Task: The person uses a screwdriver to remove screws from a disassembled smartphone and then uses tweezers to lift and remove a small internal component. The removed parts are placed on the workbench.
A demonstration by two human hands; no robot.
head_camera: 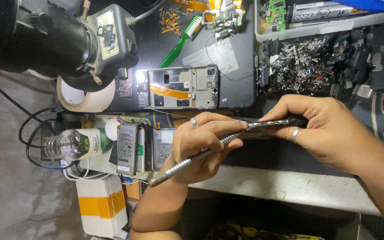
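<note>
We've got a thin dark phone part [274,124] held edge-on above the bench [290,186] edge, right hand [330,133] fingers pinching it along its long sides. Left hand [201,144] fingers grip a knurled metal screwdriver [192,162] like a pen, tip at the part. Looks light, stiff but fragile, prob. slippery; best held by the edges, not the flat.

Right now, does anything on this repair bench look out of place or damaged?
The opened phone lies under the lamp without its back cover, its insides exposed. A clear bottle lies on its side beside the loose batteries. Small metal parts are heaped untidily.
</note>
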